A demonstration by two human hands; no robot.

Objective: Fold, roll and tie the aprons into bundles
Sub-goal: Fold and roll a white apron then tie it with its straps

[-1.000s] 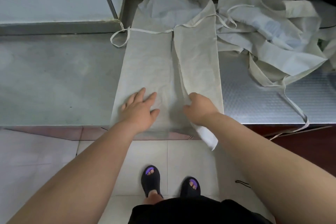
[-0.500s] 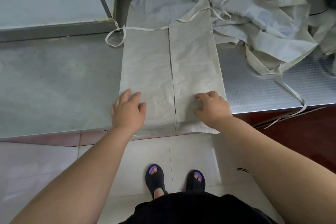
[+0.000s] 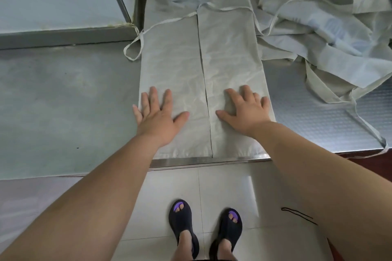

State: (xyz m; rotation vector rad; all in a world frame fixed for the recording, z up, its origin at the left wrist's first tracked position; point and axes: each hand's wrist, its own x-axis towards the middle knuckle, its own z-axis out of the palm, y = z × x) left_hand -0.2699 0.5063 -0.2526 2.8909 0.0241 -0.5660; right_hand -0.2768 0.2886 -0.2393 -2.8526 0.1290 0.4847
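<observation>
Your left hand (image 3: 158,122) and right hand (image 3: 246,110) lie flat with fingers spread, gripping nothing, on the folded apron (image 3: 203,70) at the frame's center, and loose aprons (image 3: 322,34) are piled at upper right.

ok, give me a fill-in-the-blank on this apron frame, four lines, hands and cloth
1. The left hand and right hand press the folded apron with fingers straight, gripping ____.
2. The apron's two flaps meet in a line down its ____.
3. The heap of loose aprons lies to the folded apron's ____.
4. A looped tie strap lies on the table at the apron's ____ side.
Missing: nothing; middle; right; left.
</observation>
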